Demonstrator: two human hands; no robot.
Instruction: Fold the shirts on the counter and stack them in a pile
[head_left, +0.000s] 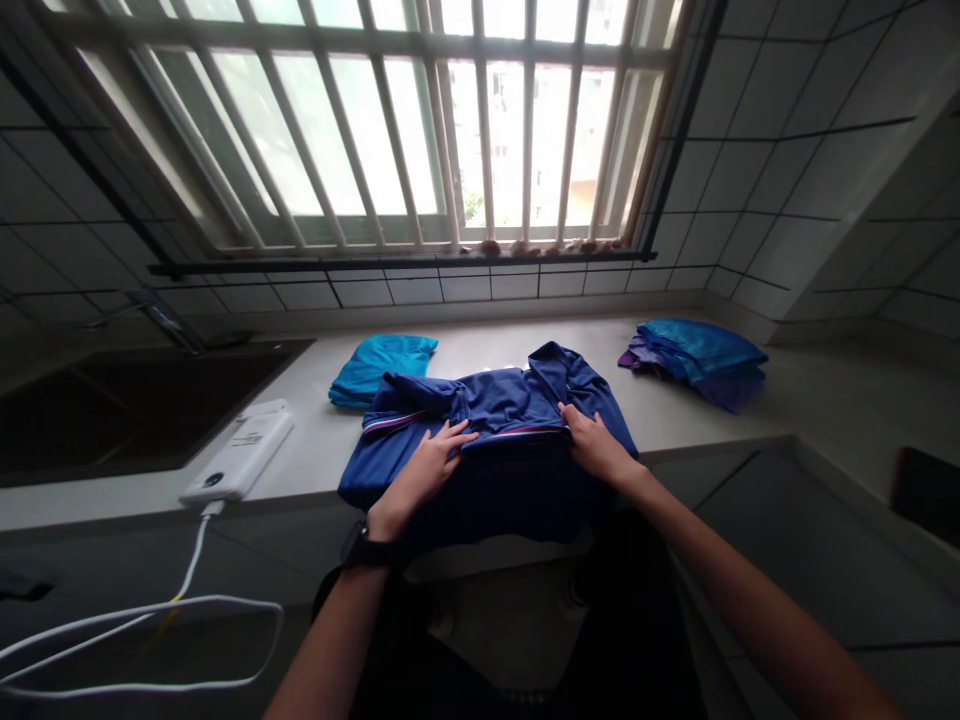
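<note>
A dark blue garment (495, 400) with white-and-red striped trim lies bunched over the counter's front edge, its lower part hanging down. Whether it is a jacket or a shirt, I cannot make out. My left hand (431, 462) rests on its left-centre part, fingers spread over the cloth beside the stripe. At the right end of the stripe, my right hand (596, 440) has its fingers closed on a fold of the fabric. A folded bright blue cloth (382, 365) sits behind the garment on the left.
Folded blue and purple fabric (701, 355) lies on the counter (480, 335) at the right. On the left are a dark sink (90, 410) with a faucet (169, 320), and a white device (240, 450) with a white cable (196, 555). A barred window (405, 140) is behind.
</note>
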